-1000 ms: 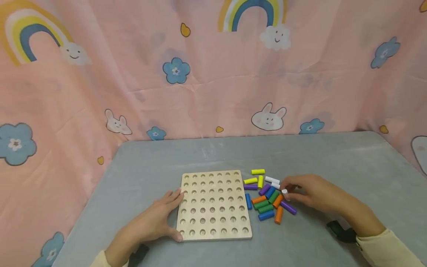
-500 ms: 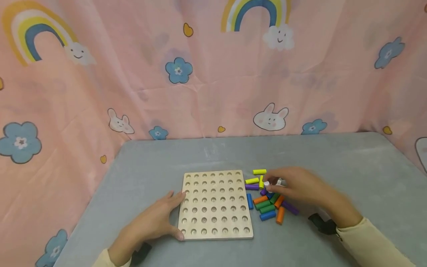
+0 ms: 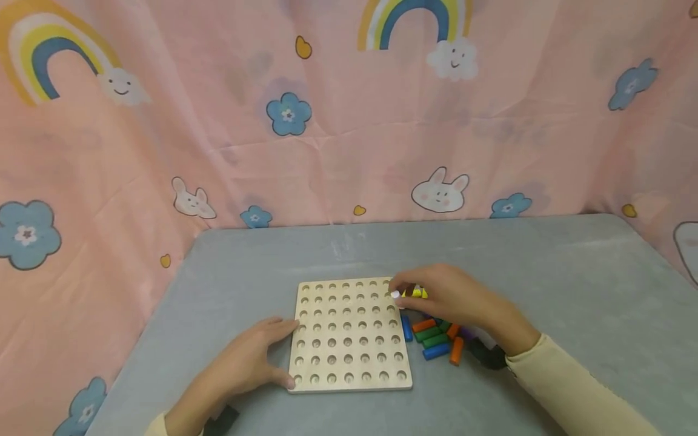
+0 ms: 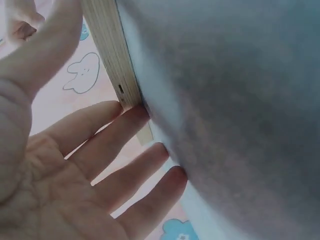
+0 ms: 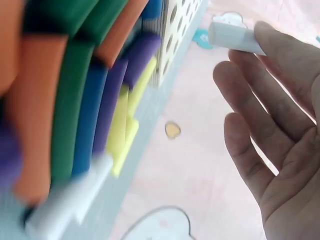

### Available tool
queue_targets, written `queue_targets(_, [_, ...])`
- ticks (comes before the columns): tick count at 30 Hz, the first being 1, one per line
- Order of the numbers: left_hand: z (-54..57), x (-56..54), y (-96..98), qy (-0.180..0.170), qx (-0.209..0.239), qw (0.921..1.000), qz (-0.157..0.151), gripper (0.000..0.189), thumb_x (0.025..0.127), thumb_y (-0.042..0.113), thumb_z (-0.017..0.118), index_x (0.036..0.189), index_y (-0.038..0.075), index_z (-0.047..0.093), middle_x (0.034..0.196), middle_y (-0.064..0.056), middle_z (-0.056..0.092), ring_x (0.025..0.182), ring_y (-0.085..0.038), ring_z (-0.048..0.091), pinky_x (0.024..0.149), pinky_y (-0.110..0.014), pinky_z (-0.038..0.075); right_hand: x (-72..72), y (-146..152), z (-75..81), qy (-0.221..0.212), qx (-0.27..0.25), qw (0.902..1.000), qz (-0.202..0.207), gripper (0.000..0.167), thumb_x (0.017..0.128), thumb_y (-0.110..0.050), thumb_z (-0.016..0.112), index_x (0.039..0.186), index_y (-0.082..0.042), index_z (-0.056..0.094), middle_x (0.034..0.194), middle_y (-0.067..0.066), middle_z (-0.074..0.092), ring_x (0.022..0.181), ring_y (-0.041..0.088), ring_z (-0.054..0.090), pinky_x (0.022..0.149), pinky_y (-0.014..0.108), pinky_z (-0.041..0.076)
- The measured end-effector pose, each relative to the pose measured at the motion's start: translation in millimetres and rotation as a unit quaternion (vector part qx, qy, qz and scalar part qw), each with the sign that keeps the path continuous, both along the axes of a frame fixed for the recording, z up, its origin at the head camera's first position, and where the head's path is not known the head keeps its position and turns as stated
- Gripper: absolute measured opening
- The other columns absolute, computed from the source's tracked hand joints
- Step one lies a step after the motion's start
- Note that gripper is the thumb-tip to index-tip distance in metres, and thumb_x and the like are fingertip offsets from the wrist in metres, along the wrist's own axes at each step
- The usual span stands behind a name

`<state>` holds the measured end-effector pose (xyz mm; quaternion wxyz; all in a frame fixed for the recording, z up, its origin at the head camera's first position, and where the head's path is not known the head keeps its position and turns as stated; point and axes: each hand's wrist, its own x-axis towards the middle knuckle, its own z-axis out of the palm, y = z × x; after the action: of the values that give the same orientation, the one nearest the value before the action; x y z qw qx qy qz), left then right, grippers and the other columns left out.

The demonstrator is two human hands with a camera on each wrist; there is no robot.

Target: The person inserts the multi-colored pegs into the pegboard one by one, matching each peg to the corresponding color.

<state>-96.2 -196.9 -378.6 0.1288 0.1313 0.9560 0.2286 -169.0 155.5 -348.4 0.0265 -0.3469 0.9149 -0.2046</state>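
A pale wooden board (image 3: 356, 351) with rows of round holes lies flat on the grey table. My left hand (image 3: 245, 357) rests along its left side, thumb at the near left corner. In the left wrist view the straight fingers touch the board's edge (image 4: 112, 45). Between thumb and fingertips, my right hand (image 3: 455, 297) pinches a white peg (image 5: 235, 37), held over the board's far right corner area. Beneath and beside that hand lies a pile of loose pegs, including an orange peg (image 3: 457, 351) and a blue peg (image 3: 436, 351); the hand hides part of the pile.
In the right wrist view, purple, yellow and green pegs (image 5: 70, 110) lie close together with white pegs (image 5: 75, 200) at one end. One blue peg (image 3: 406, 327) sits right at the board's right edge. A pink patterned curtain (image 3: 349, 151) hangs behind the table (image 3: 262, 260).
My right hand has carried the white peg leftward from the right side of the pile to the board's far right part. My left hand has stayed at the board's left edge.
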Motion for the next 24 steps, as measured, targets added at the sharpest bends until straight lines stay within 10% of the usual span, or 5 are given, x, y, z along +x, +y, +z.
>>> queue_targets(24, [-3.5, 7.3, -2.1, -0.014, 0.011, 0.9997, 0.019, 0.103, 0.051, 0.04, 0.092, 0.145, 0.022, 0.053, 0.152, -0.023, 0.045, 0.137, -0.042, 0.048, 0.11, -0.057, 0.041, -31.9, -108.6, 2.6, -0.025, -0.029, 0.9992, -0.01, 0.019, 0.094, -0.029, 0.069, 0.113, -0.025, 0.067, 0.105, -0.007, 0.075, 0.091, 0.008, 0.069, 0.079, 0.03, 0.054])
